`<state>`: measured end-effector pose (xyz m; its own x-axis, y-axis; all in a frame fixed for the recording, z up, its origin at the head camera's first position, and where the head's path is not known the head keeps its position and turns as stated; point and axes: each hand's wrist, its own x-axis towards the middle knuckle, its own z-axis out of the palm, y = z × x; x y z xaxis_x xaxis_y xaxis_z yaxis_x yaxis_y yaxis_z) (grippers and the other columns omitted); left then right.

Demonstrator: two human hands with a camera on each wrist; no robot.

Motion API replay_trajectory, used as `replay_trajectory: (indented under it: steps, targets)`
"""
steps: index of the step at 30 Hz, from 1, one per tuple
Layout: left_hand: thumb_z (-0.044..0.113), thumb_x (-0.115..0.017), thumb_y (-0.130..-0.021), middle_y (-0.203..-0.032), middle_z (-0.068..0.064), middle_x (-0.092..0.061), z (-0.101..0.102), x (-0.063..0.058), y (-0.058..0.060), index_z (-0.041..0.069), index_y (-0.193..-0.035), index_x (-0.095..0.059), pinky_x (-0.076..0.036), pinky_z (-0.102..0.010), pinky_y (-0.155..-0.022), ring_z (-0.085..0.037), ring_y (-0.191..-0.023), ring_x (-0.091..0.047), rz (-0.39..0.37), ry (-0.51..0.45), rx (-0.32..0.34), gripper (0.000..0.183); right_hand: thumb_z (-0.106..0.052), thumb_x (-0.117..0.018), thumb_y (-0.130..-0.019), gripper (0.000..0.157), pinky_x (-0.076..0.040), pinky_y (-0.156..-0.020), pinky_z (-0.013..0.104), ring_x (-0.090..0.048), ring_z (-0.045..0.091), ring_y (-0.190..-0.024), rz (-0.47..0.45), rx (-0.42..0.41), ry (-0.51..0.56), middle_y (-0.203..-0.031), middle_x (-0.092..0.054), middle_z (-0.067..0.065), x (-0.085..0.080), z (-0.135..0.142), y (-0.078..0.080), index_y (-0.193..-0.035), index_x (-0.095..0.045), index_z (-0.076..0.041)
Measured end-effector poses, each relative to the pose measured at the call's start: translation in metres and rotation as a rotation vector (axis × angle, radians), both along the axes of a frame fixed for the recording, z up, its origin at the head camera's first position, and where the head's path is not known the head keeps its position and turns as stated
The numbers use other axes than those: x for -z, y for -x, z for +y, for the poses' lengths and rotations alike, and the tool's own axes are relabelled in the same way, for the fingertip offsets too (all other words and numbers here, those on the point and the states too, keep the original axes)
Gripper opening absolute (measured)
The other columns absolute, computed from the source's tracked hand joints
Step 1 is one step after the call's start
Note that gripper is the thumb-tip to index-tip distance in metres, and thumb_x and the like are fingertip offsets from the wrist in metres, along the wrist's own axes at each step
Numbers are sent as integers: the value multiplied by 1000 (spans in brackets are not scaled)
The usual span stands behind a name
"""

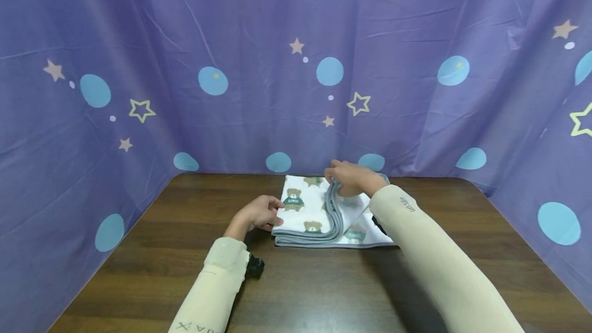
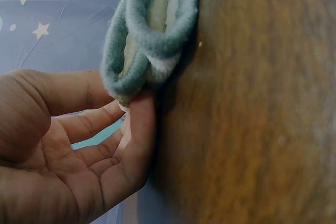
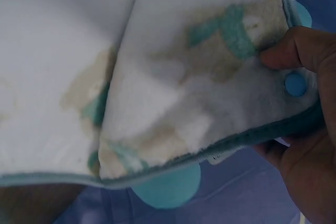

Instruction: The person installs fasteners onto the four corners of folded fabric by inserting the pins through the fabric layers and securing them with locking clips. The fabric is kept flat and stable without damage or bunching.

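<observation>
A white fleecy blanket [image 1: 296, 220] printed with brown bears in green jumpers lies folded in layers at the back of the table, trimmed in grey-blue. My right hand [image 1: 350, 176] grips a lifted corner of it, so the upper layers curl up at the middle. In the right wrist view, thumb and fingers of that hand [image 3: 307, 114] pinch the corner beside a round blue snap [image 3: 295, 84]. At the folded left side, my left hand [image 1: 260, 212] holds the edge; the left wrist view shows its thumb and fingers at the rounded folds [image 2: 163, 38].
The brown wooden table [image 1: 296, 292] extends in front and to both sides. A purple curtain [image 1: 259, 117] with stars and blue dots hangs along the back and sides. A black wrist device [image 1: 255, 266] sits under the left cuff.
</observation>
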<state>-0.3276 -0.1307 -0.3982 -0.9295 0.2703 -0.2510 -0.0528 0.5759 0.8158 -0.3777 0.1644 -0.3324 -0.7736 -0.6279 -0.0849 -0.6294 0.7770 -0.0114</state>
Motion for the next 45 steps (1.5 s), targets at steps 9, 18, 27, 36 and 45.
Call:
replay_trajectory:
  steps: [9,18,27,36,45]
  targets:
    - [-2,-77,-88,-118,-18,-56,-2,5,1,-1,-131,-61,-61,-38,-71,-24,-92,-64,1,-19,1,45,5,-65,-82,33,-42,-70,36,-47,21,-83,49,-78,26,-106,-48,4,-14,18,-19,-104,-56,-19]
    - [-3,-77,-88,-118,-18,-57,-3,7,0,-1,-130,-62,-62,-39,-73,-23,-94,-64,1,-24,-2,44,-1,-76,-79,34,-43,-67,33,-46,16,-77,180,-201,70,-95,-47,0,-16,48,-39,-100,-55,-18]
    - [-3,-77,-87,-117,-17,-56,-4,6,1,-1,-130,-62,-61,-37,-70,-23,-90,-63,10,-32,-4,45,-4,-86,-69,46,-43,-65,31,-45,14,-77,289,-221,126,-92,-44,-5,-5,82,-65,-95,-51,-18]
    - [-4,-77,-87,-113,-16,-55,-5,8,1,-1,-129,-62,-61,-38,-71,-23,-88,-62,-5,-51,-4,45,-5,-89,-69,65,-53,-86,45,-59,24,-97,333,-232,151,-115,-56,2,19,114,-84,-126,-60,-15]
    - [-4,-77,-87,-114,-17,-54,-5,8,3,-1,-130,-61,-61,-37,-69,-22,-86,-61,-18,-65,-4,46,-4,-90,-65,57,-48,-69,33,-49,13,-83,404,-269,178,-99,-52,-5,43,138,-95,-113,-66,-20]
